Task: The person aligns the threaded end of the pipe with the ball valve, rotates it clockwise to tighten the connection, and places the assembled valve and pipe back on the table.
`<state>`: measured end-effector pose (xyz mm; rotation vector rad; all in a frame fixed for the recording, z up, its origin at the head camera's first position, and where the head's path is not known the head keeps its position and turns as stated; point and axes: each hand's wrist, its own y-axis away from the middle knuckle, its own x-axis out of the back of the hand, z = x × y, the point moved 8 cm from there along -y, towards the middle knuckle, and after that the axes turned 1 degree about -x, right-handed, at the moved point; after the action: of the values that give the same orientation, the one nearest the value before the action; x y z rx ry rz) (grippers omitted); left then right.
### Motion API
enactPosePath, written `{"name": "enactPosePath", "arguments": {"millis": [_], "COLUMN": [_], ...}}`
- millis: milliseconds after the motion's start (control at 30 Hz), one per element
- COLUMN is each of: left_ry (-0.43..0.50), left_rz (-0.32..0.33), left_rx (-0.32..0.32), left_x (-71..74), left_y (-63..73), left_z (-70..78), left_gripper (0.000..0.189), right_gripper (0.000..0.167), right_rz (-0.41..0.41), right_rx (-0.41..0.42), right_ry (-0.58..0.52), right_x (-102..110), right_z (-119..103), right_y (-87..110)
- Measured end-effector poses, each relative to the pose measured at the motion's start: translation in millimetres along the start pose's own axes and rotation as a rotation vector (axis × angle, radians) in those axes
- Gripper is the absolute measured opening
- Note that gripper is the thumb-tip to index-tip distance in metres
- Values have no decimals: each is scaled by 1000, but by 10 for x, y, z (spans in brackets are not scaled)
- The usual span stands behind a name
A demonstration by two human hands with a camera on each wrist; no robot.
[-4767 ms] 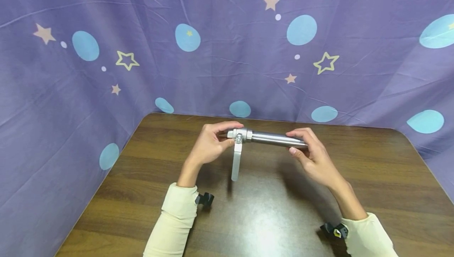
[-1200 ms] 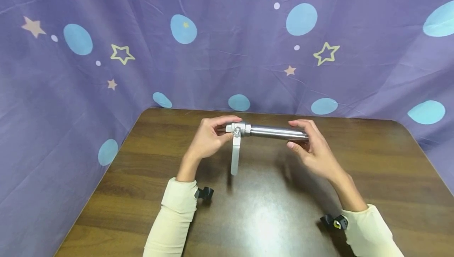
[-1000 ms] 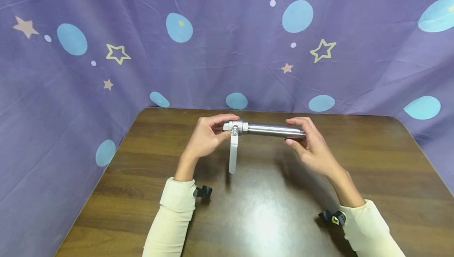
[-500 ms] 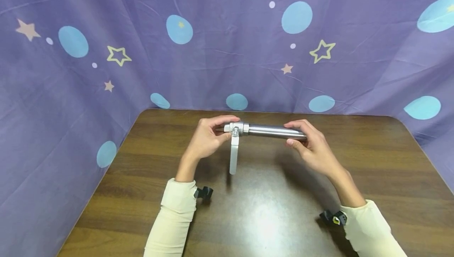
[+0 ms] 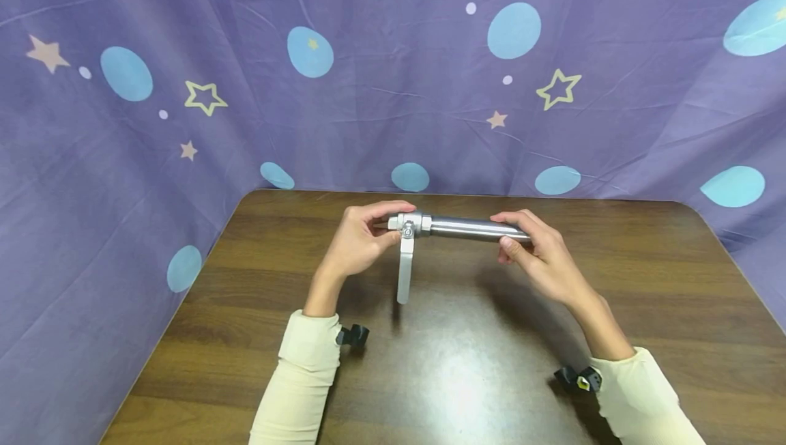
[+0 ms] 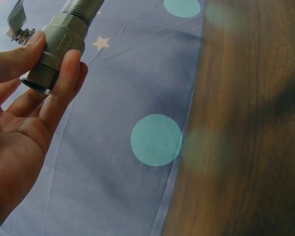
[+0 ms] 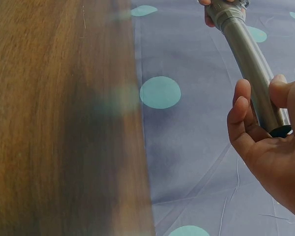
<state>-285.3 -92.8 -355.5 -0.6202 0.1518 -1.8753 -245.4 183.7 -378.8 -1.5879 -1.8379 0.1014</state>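
Above the table, a metal ball valve (image 5: 413, 222) and a shiny steel pipe (image 5: 467, 228) are joined end to end and lie nearly level. My left hand (image 5: 359, 239) grips the valve body between thumb and fingers at the left. The valve's flat lever handle (image 5: 405, 274) points down toward me. At the other side, my right hand (image 5: 546, 254) pinches the free end of the pipe, thumb in front and fingers behind. In the left wrist view, threads (image 6: 77, 11) show where the pipe meets the valve. The right wrist view shows the pipe's open end (image 7: 280, 131) near the palm.
A brown wooden table (image 5: 245, 336) lies below both hands, with a bright light reflection near its front. A purple curtain (image 5: 393, 124) with stars and blue dots hangs behind and beside it. Black wrist mounts (image 5: 353, 336) sit at both cuffs.
The right hand's thumb and fingers loosen around the pipe, then close on it again, the thumb now higher on its front. The left hand keeps its grip on the valve. The head view shifts slightly.
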Motion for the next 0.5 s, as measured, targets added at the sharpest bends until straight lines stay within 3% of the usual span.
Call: {"name": "enactPosePath", "arguments": {"millis": [500], "left_ry": [21], "left_rz": [1], "left_rx": [20], "left_x": [-6], "left_y": [2], "left_z": [3], "left_gripper": [45], "right_gripper": [37], "right_rz": [0], "right_rx": [-1], "right_ry": [-21], "right_x": [-16], "right_z": [-7], "right_y": [10]}}
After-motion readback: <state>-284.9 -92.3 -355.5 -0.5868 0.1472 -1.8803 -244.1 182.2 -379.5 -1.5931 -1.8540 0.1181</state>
